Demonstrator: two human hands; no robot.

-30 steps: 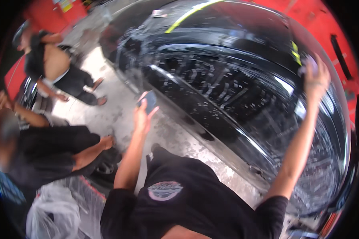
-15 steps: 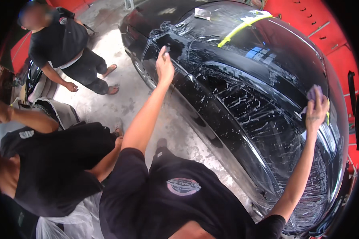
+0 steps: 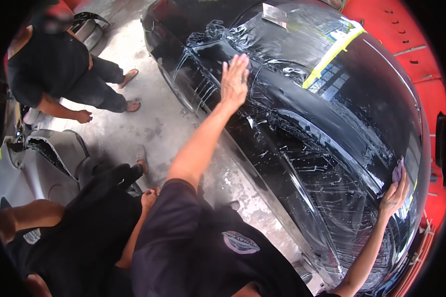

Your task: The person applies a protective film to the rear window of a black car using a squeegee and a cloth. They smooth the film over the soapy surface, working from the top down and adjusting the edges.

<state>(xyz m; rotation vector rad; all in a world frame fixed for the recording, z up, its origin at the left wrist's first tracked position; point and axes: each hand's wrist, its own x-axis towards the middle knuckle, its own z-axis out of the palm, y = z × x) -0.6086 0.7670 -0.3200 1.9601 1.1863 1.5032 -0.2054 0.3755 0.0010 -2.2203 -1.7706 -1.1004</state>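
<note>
Left hand (image 3: pixel 234 79) slid further up wet black car (image 3: pixel 302 148), flat open, right hand (image 3: pixel 394 194) gripping lilac cloth (image 3: pixel 398 170), crouching person (image 3: pixel 59 74) nearby

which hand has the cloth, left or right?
The right hand, low at the right on the black car, presses a small lilac cloth to the panel. The left hand lies flat and spread, with no cloth visible.

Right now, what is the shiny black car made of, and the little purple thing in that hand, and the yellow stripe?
The black car body looks like glossy painted metal: it mirrors light, and wet streaks sit on it. The small purple pad under the right hand looks soft, maybe cloth or sponge; too small to be sure. The yellow strip looks like matte tape stuck flat on the car.
</note>
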